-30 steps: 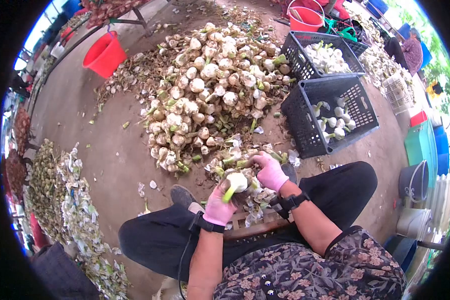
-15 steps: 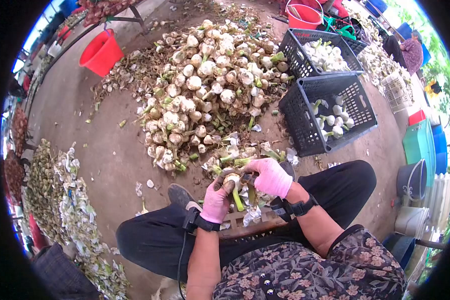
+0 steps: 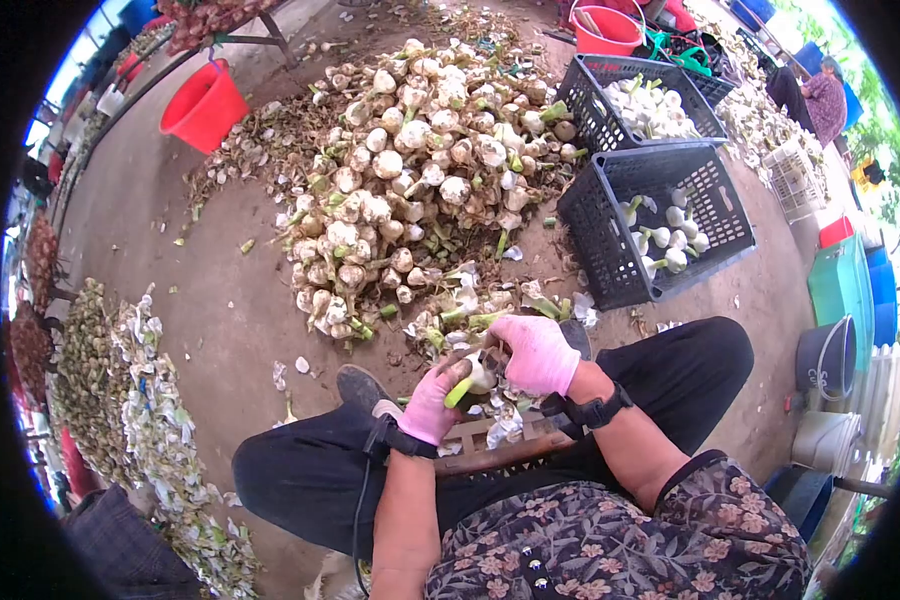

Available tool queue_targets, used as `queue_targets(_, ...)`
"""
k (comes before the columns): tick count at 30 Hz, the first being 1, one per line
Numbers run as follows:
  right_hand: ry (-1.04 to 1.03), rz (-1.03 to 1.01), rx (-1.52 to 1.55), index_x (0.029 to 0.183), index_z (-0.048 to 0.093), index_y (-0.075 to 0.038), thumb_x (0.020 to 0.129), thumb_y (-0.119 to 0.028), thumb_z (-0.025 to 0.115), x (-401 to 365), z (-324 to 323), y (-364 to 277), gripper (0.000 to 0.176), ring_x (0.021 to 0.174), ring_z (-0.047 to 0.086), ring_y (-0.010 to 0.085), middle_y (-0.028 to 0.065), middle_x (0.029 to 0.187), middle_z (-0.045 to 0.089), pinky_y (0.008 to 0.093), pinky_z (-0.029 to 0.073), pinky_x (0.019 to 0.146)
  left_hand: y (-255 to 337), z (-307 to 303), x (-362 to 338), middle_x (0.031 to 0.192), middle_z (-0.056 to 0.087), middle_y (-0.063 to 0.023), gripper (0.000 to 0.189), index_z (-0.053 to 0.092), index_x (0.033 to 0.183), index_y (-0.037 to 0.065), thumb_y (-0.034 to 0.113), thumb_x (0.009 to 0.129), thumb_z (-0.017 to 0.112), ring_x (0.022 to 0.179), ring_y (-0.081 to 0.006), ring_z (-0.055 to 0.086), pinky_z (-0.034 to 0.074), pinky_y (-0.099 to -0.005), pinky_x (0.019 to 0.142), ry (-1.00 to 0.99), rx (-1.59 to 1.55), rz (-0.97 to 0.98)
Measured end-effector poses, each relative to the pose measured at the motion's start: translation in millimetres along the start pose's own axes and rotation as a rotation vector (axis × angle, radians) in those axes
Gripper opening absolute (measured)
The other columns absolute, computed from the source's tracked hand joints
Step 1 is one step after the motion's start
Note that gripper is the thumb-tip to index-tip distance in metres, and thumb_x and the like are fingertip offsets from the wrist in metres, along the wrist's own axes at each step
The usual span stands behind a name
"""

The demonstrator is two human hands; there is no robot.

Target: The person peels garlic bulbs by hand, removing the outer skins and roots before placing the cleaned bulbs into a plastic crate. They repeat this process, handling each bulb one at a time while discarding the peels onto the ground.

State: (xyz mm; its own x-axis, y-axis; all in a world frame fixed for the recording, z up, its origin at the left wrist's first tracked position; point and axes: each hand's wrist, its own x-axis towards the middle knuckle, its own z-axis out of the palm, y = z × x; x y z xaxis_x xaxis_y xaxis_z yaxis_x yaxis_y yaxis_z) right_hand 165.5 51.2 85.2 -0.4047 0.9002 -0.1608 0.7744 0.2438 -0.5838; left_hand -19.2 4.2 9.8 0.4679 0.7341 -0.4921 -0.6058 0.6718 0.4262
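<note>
My left hand [image 3: 434,402], in a pink glove with soiled fingertips, is closed around a garlic bulb [image 3: 483,377]. The bulb is pale, and its cut green stem [image 3: 458,391] points down and to the left. Close against the bulb's right side is my right hand [image 3: 538,356], also gloved in pink, with its fingers curled shut. A small dark thing shows at its fingertips, too hidden to name. Below both hands, peeled white skins [image 3: 505,428] lie on a wooden-edged stand [image 3: 500,455] between my legs.
A large heap of garlic bulbs [image 3: 410,180] covers the ground ahead. To its right, a black crate [image 3: 610,240] holds several cleaned bulbs, with a fuller crate [image 3: 590,105] behind. A red bucket [image 3: 202,105] stands back left; another person [image 3: 825,105] sits far right.
The garlic bulb has turned in my left hand, so its stem now points left rather than straight down. My right hand has shifted slightly left.
</note>
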Motion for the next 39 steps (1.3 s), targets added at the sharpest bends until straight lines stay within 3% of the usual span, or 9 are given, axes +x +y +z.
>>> queue_targets(7, -0.243, 0.281, -0.113, 0.099, 0.064, -0.010, 0.073, -0.013, 0.055, 10, 47, 44, 0.028, 0.091, 0.062, 0.0340, 0.0174, 0.097, 0.065, 0.0421, 0.049, 0.081, -2, 8, -6, 0.105, 0.062, -0.0113, 0.052, 0.047, 0.122, 0.001, 0.028, 0.082, 0.068, 0.097, -0.0229, 0.061, 0.050, -0.0334, 0.084, -0.193, 0.098, -0.010)
queue_targets(12, -0.236, 0.246, -0.129, 0.107, 0.065, -0.017, 0.073, -0.012, 0.054, 5, 54, 59, 0.036, 0.101, 0.058, 0.0307, 0.0128, 0.103, 0.063, 0.0394, 0.047, 0.086, 3, 25, -10, 0.106, 0.061, -0.0111, 0.055, 0.046, 0.123, 0.003, 0.011, 0.076, 0.073, 0.098, -0.0234, 0.061, 0.050, -0.0346, 0.087, -0.163, -0.026, 0.131)
queue_targets(18, 0.238, 0.026, 0.112, 0.113, 0.063, -0.014, 0.068, -0.004, 0.057, 3, 24, 40, 0.046, 0.102, 0.057, 0.0309, 0.0153, 0.098, 0.062, 0.0380, 0.044, 0.091, 4, 28, -2, 0.107, 0.060, -0.0076, 0.060, 0.047, 0.119, 0.003, -0.006, 0.067, 0.076, 0.099, -0.0179, 0.060, 0.050, -0.0314, 0.087, 0.101, 0.374, 0.367)
queue_targets(23, -0.033, -0.079, 0.351, 0.110, 0.063, -0.007, 0.078, -0.016, 0.070, 2, 3, 10, 0.034, 0.097, 0.062, 0.0246, 0.0131, 0.106, 0.064, 0.0328, 0.048, 0.083, 3, 28, 4, 0.106, 0.060, -0.0083, 0.062, 0.046, 0.117, 0.002, -0.011, 0.063, 0.075, 0.096, -0.0169, 0.060, 0.051, -0.0309, 0.085, 0.187, 0.501, 0.377)
queue_targets(26, -0.120, 0.133, 0.596, 0.105, 0.066, -0.004, 0.081, -0.011, 0.064, 2, 24, 20, 0.025, 0.088, 0.065, 0.0243, 0.0143, 0.094, 0.068, 0.0333, 0.049, 0.081, 2, 28, 6, 0.104, 0.061, -0.0080, 0.064, 0.047, 0.115, 0.001, -0.011, 0.059, 0.075, 0.095, -0.0167, 0.060, 0.050, -0.0288, 0.083, 0.202, 0.589, 0.370)
queue_targets(28, 0.046, 0.224, 0.274, 0.108, 0.063, -0.004, 0.081, 0.001, 0.045, 8, 62, 56, 0.033, 0.092, 0.063, 0.0234, 0.0153, 0.101, 0.066, 0.0335, 0.051, 0.078, 2, 31, 7, 0.103, 0.061, -0.0080, 0.063, 0.047, 0.114, 0.001, -0.011, 0.058, 0.074, 0.094, -0.0166, 0.060, 0.050, -0.0289, 0.082, 0.293, 0.740, 0.402)
queue_targets(31, -0.172, 0.513, 1.406, 0.127, 0.050, -0.010, 0.092, -0.014, 0.052, 0, 48, 33, 0.036, 0.092, 0.061, 0.0159, 0.0062, 0.109, 0.061, 0.0284, 0.052, 0.075, 2, 30, 12, 0.100, 0.061, -0.0074, 0.059, 0.050, 0.112, 0.001, -0.007, 0.059, 0.075, 0.091, -0.0162, 0.061, 0.050, -0.0282, 0.081, 0.356, 0.747, 0.423)
queue_targets(35, -0.274, 0.396, 1.367, 0.130, 0.046, -0.010, 0.090, -0.034, 0.058, 6, 65, 29, 0.048, 0.088, 0.059, 0.0114, 0.0015, 0.103, 0.061, 0.0275, 0.051, 0.069, -5, 27, 22, 0.105, 0.060, -0.0081, 0.061, 0.051, 0.112, 0.000, -0.004, 0.058, 0.077, 0.095, -0.0172, 0.059, 0.048, -0.0283, 0.084, 0.391, 0.903, 0.378)
queue_targets(39, -0.017, 0.818, 1.748, 0.117, 0.050, -0.006, 0.088, -0.025, 0.059, 19, 60, 65, 0.036, 0.093, 0.059, 0.0202, 0.0107, 0.100, 0.061, 0.0324, 0.052, 0.082, 0, 42, 23, 0.110, 0.059, -0.0096, 0.065, 0.048, 0.121, -0.002, 0.001, 0.063, 0.077, 0.098, -0.0179, 0.056, 0.045, -0.0296, 0.089, 0.398, 0.738, 0.473)
